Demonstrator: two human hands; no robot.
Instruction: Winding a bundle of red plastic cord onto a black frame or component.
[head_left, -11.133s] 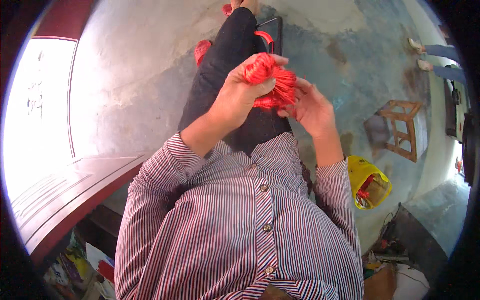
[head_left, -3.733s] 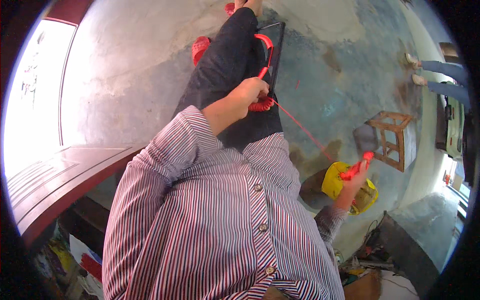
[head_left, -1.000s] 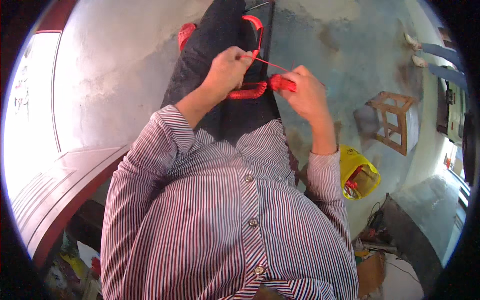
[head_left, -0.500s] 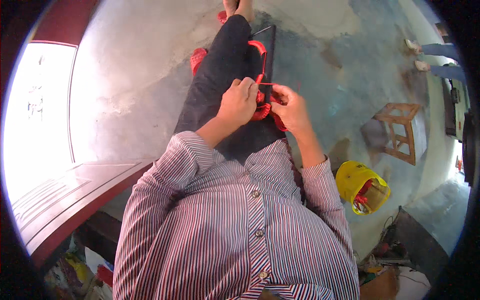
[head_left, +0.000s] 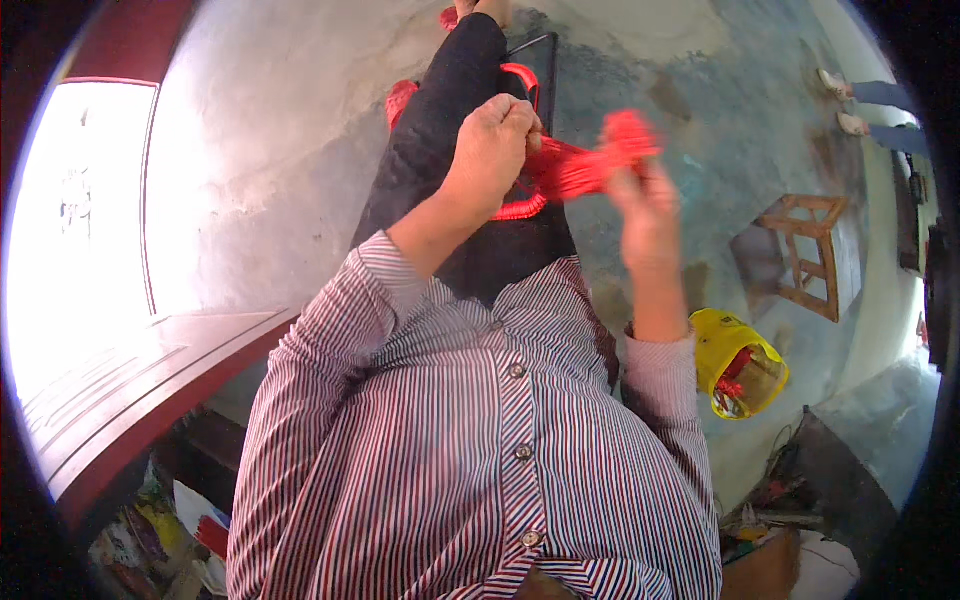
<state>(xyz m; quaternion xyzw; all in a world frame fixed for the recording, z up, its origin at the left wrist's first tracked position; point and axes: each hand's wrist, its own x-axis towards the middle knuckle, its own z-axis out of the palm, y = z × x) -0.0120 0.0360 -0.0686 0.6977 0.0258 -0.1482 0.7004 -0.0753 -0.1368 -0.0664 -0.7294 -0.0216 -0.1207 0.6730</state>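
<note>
Above my thighs, my left hand [head_left: 490, 150] is closed at the near end of a fan of red cord strands [head_left: 575, 172]. My right hand [head_left: 648, 225], smeared by motion, grips a bunched red cord bundle [head_left: 630, 138] off to the right, and the strands stretch between the two hands. Below my left hand a red cord-wrapped ring [head_left: 522, 209] lies over the dark trousers; part of it is hidden by the strands. Farther along the leg, another red curved piece [head_left: 524, 74] rests beside a thin black frame [head_left: 553, 80].
A yellow bucket-like container [head_left: 722, 345] with red material inside stands at the right. Beyond it is a wooden stool [head_left: 835, 255] lying on its side. Another person's legs [head_left: 880, 95] show at the far right. A panelled door [head_left: 150, 375] is at the left.
My right hand has moved right and up with the bunched cord, drawing the strands out. My left hand has risen slightly. Earlier, both hands were close together on a thin red strand.
</note>
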